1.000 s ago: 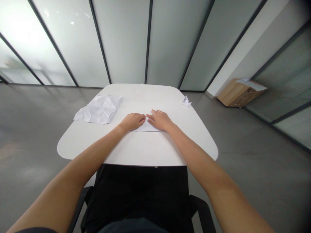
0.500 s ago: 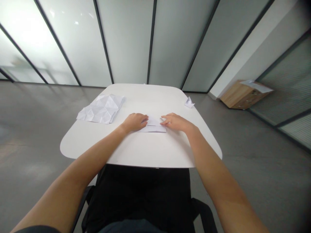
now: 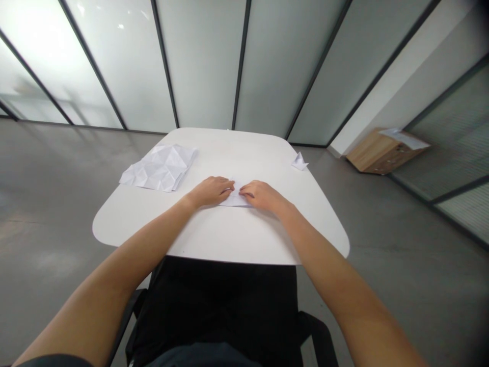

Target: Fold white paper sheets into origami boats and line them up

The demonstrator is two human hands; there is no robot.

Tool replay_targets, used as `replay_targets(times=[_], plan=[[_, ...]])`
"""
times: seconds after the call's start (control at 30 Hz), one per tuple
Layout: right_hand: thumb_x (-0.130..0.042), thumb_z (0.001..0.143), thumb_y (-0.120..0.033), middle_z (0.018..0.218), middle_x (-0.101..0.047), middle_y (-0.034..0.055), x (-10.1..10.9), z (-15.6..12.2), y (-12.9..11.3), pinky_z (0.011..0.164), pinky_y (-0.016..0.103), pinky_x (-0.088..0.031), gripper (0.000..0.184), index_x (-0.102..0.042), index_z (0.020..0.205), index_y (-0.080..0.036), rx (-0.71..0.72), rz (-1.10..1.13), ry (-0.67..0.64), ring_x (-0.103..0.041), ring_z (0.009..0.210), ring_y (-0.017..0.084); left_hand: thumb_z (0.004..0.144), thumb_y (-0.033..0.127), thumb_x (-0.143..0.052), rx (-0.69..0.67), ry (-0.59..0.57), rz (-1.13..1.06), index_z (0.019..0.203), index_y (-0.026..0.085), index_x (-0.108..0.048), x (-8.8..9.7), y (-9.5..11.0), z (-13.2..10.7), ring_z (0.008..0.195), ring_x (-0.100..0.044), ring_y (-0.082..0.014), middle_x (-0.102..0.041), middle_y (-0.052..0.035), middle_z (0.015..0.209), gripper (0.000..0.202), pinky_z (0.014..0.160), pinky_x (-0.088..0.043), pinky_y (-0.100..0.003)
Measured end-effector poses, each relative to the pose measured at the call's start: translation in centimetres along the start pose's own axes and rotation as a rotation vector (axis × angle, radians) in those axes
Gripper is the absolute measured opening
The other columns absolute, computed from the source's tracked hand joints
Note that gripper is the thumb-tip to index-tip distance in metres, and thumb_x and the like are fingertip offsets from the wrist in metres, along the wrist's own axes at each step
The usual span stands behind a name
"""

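Observation:
A small folded sheet of white paper point(image 3: 233, 200) lies flat on the white table point(image 3: 221, 229), mostly covered by both hands. My left hand point(image 3: 209, 191) rests on its left part with the fingers curled and pressed down. My right hand point(image 3: 260, 195) presses on its right part, fingers bent and together, fingertips close to those of the left hand.
A stack of crumpled, creased white sheets point(image 3: 158, 167) lies at the table's left back. A small folded paper piece point(image 3: 299, 162) sits near the right edge. A wooden cabinet point(image 3: 382, 150) stands on the grey floor at right. Glass walls stand behind the table.
My right hand slid out to the right along the paper, then came back toward the left hand. The left hand has stayed in place on the paper.

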State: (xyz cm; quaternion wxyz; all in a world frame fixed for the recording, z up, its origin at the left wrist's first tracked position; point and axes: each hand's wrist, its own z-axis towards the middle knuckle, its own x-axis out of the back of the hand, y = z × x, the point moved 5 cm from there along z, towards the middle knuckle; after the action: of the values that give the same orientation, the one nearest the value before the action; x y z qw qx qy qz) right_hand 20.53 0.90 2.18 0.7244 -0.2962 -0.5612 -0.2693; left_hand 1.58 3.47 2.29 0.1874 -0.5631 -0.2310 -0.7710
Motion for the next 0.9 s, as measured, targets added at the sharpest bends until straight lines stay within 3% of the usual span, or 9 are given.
replay_targets(times=[0.13, 0.27, 0.43, 0.63, 0.9], plan=[[-0.053, 0.105, -0.022, 0.133, -0.078, 0.0081, 0.0, -0.1, 0.1, 0.113, 0.043, -0.050, 0.035, -0.081, 0.127, -0.021, -0.025, -0.017, 0.009, -0.070, 0.123, 0.027, 0.111, 0.037, -0.037, 0.009, 0.025, 0.080, 0.138, 0.028, -0.072, 0.4, -0.1, -0.6, 0.137, -0.059, -0.0296, -0.064, -0.0056, 0.155, 0.045, 0.113, -0.047, -0.047], [-0.056, 0.109, -0.043, 0.137, -0.076, 0.0113, 0.2, -0.1, -0.1, 0.114, 0.046, -0.050, 0.038, -0.080, 0.128, -0.021, -0.040, -0.017, -0.006, -0.068, 0.127, 0.031, 0.111, 0.043, -0.038, 0.036, 0.001, 0.123, 0.146, 0.031, -0.068, 0.6, 0.1, -1.0, 0.124, -0.064, -0.0299, -0.067, -0.0092, 0.144, 0.047, 0.107, -0.047, -0.047], [-0.070, 0.097, -0.064, 0.142, -0.073, 0.0116, 0.1, -0.3, 0.2, 0.114, 0.050, -0.050, 0.053, -0.078, 0.131, -0.025, -0.044, 0.016, -0.029, -0.065, 0.133, 0.036, 0.103, 0.074, -0.046, 0.023, -0.033, 0.119, 0.150, 0.031, -0.063, 0.6, 0.4, -1.1, 0.124, -0.060, -0.0346, -0.065, -0.0118, 0.142, 0.066, 0.106, -0.045, -0.049], [-0.065, 0.102, -0.054, 0.144, -0.072, 0.0117, 0.2, -0.4, 0.3, 0.114, 0.048, -0.050, 0.046, -0.076, 0.134, -0.022, -0.029, 0.009, -0.017, -0.065, 0.133, 0.033, 0.099, 0.082, -0.047, 0.021, -0.042, 0.129, 0.152, 0.031, -0.061, 0.4, 0.2, -1.1, 0.126, -0.060, -0.0347, -0.065, -0.0126, 0.145, 0.075, 0.106, -0.045, -0.048], [-0.049, 0.112, -0.046, 0.121, -0.083, 0.0037, 0.8, -0.7, 0.5, 0.102, 0.035, -0.055, 0.038, -0.081, 0.123, -0.030, -0.141, 0.049, -0.001, -0.076, 0.115, 0.025, 0.102, 0.066, -0.055, -0.016, -0.072, 0.009, 0.147, 0.030, -0.067, 1.1, -0.8, -1.5, 0.133, -0.064, -0.0318, -0.068, -0.0082, 0.148, 0.058, 0.113, -0.047, -0.046]])
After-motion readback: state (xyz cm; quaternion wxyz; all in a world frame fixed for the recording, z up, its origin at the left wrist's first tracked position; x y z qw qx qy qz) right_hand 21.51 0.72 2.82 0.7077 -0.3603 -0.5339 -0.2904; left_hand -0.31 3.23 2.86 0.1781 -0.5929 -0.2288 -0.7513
